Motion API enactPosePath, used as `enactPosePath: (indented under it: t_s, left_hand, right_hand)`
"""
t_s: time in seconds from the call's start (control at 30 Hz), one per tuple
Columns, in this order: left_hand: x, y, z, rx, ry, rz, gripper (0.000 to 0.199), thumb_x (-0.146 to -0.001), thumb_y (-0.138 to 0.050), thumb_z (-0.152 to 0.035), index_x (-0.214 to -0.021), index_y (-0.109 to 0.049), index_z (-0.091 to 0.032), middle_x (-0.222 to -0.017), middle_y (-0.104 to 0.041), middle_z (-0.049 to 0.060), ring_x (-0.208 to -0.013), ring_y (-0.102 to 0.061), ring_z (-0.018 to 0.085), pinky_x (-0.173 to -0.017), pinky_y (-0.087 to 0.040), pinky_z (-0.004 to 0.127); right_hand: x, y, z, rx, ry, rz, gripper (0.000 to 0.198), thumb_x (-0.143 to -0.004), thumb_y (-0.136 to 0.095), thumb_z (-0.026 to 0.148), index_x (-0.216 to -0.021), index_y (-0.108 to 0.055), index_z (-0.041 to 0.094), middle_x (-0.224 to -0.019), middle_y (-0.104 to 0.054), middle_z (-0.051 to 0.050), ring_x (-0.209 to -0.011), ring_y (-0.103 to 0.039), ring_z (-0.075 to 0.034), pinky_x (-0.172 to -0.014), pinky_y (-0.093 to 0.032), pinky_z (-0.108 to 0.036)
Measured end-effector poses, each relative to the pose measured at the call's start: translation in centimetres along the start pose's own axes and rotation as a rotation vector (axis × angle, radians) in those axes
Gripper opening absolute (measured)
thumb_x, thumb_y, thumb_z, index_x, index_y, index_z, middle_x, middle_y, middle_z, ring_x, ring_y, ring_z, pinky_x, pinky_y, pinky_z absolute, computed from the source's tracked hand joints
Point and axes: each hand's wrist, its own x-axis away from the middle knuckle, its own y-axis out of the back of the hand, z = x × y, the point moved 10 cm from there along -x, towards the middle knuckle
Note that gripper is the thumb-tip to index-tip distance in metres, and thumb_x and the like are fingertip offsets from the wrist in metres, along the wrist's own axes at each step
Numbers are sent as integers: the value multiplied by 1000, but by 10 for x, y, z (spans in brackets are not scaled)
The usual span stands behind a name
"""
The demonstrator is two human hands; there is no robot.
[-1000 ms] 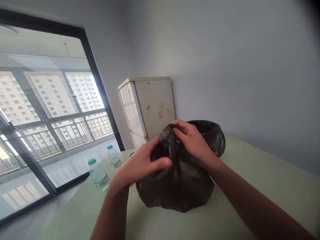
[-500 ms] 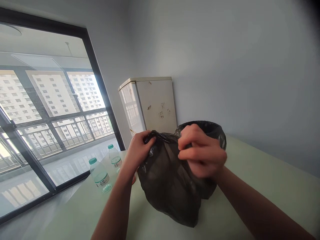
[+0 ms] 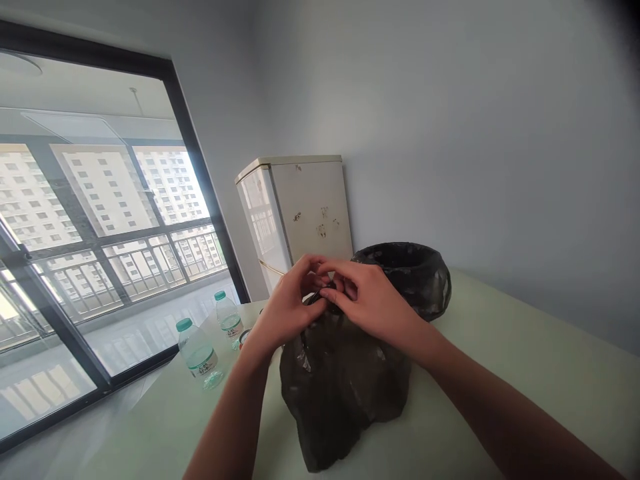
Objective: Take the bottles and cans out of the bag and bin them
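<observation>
A thin black plastic bag [image 3: 345,380] hangs down in front of me over the table, its gathered top edge between my hands. My left hand [image 3: 293,303] grips that edge from the left, thumb against the fingers. From the right, my right hand [image 3: 363,293] pinches the same edge, its fingertips meeting those of the left. Just behind my right hand stands a round bin [image 3: 425,280] lined with another black bag, its mouth facing up. Fingers partly hide the bag's top.
Two clear bottles with green caps, a nearer bottle [image 3: 200,353] and a farther bottle [image 3: 230,317], stand on the pale green table [image 3: 510,373] at left. An object partly hidden by my left wrist sits beside them. A white refrigerator [image 3: 310,213] stands behind, against the wall.
My right hand has moved left and down to meet my left hand at the bag's edge. The bag's lower part has shifted left, and more of the lined bin shows.
</observation>
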Motion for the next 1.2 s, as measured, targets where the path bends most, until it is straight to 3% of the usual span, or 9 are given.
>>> enactPosePath:
  t_s: [0.13, 0.23, 0.33, 0.57, 0.73, 0.87, 1.0, 1.1, 1.2]
  left_hand:
    - [1, 5, -4, -29, -11, -61, 58, -81, -61, -8, -134, -52, -29, -119, -60, 5, -94, -68, 15, -93, -56, 33]
    - [4, 11, -7, -42, -19, -110, 49, -81, -60, -8, -126, -55, -29, -119, -58, 5, -98, -68, 16, -92, -58, 33]
    - [7, 11, -18, -90, -83, -105, 46, -83, -62, -9, -125, -57, -28, -122, -60, 5, -118, -63, 22, -109, -52, 41]
    - [11, -13, -30, -63, -79, 49, 81, -76, -86, -24, -145, -44, -33, -152, -50, 7, -137, -53, 30, -112, -49, 40]
    - [8, -13, -18, -164, -14, 38, 73, -80, -76, -16, -144, -46, -31, -143, -59, 5, -129, -58, 27, -106, -49, 36]
    - [3, -9, -8, -253, -13, -76, 45, -74, -62, -6, -116, -62, -23, -107, -72, 0, -100, -67, 22, -85, -51, 31]
    - [2, -14, 6, -368, 49, -78, 11, -72, -55, -8, -70, -58, -18, -67, -57, -3, -72, -58, 17, -63, -40, 27]
    - [1, -10, 10, -426, 44, -102, 17, -68, -50, -6, -58, -46, -18, -61, -45, -3, -65, -50, 14, -59, -34, 27]
    - [-4, -7, 8, -484, -22, -122, 18, -73, -49, -5, -61, -48, -18, -73, -52, -1, -73, -50, 15, -66, -38, 28]
  right_hand:
    - [3, 4, -5, -2, -64, -50, 37, -93, -62, 22, -128, -55, 27, -79, -61, 4, -65, -55, -13, -63, -42, -27]
    - [3, 5, -14, 2, -102, -35, 20, -92, -62, 23, -112, -60, 24, -74, -61, 4, -61, -54, -13, -60, -41, -27]
    - [1, 2, -15, 23, -65, 31, 10, -90, -57, 16, -86, -64, 21, -69, -60, 3, -60, -53, -13, -60, -40, -28]
    - [4, 2, 13, -214, 84, 39, 26, -86, -50, 2, -88, -68, 21, -101, -68, -2, -90, -64, -15, -76, -51, -28]
    - [5, 10, 17, -261, 133, -57, 31, -86, -52, 0, -90, -72, 23, -110, -72, -2, -100, -67, -17, -87, -53, -32]
    - [7, 10, 23, -216, 195, -53, 34, -85, -54, -2, -89, -75, 24, -96, -75, 0, -92, -68, -17, -87, -54, -34]
    - [10, 15, 22, -174, 212, -120, 34, -85, -58, -2, -90, -78, 25, -84, -74, 2, -80, -65, -15, -74, -53, -30]
    - [16, 18, 40, -151, 403, -156, 36, -88, -56, -3, -95, -77, 25, -84, -74, 2, -81, -62, -16, -73, -52, -31]
    - [28, 33, 59, -151, 558, -256, 36, -89, -55, -3, -99, -75, 25, -84, -73, 1, -80, -60, -17, -73, -52, -34]
